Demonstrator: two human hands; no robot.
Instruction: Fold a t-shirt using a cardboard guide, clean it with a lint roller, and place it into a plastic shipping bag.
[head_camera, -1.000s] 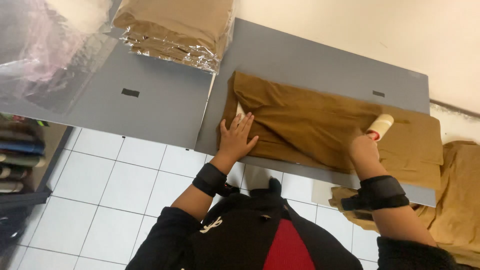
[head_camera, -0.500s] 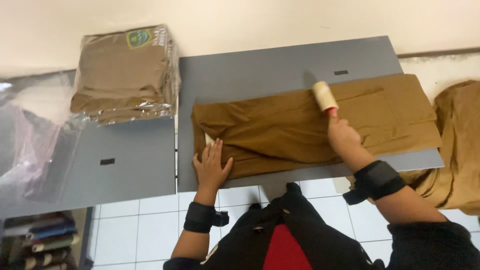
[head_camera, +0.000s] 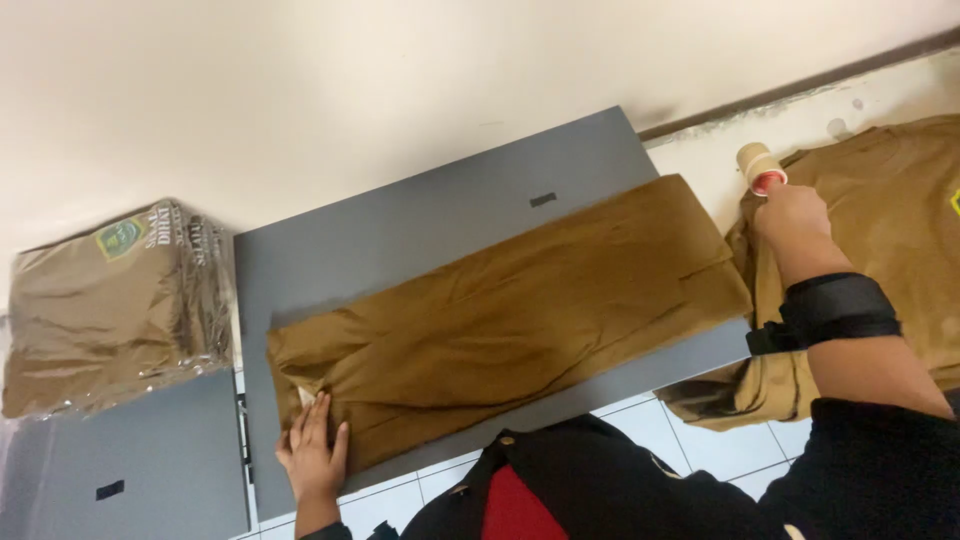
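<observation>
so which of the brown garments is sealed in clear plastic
The folded stack at far left, against the wall; the trousers on the grey board and the heap at right are bare.

Lint roller handle hidden in right hand.

**Dark clothes and a wrist strap**

The person wears a black top with a red panel down the front and a small brass-coloured button. A wide black band with a buckle wraps the right wrist. Both hands are bare.

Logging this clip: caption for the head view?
Left hand presses brown trousers on grey board; right hand holds lint roller.
</observation>
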